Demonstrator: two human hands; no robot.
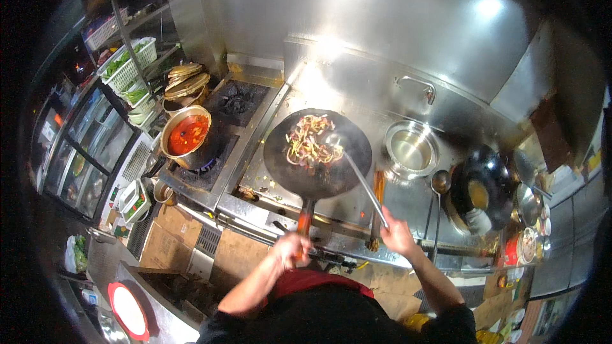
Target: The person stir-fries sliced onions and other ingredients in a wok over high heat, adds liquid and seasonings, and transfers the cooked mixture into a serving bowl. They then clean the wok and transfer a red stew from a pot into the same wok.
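Observation:
My left hand (290, 250) is closed around the orange-red handle of a dark wok (334, 184), which is over the steel range in front of me. In the wok lies a mix of sliced food (308, 141), pale strips with reddish pieces. My right hand (398, 235) grips the end of a long-handled metal ladle (366, 185); its bowl rests among the food at the wok's right side, partly blurred by steam. What is under the wok is hidden.
On the left burner, a pot of red broth (189, 134) stands over a blue flame. Right of the wok are a steel basin (412, 148), a bamboo brush (378, 191), another ladle (440, 182) and a black wok (495, 200). A faucet (430, 91) projects from the back wall.

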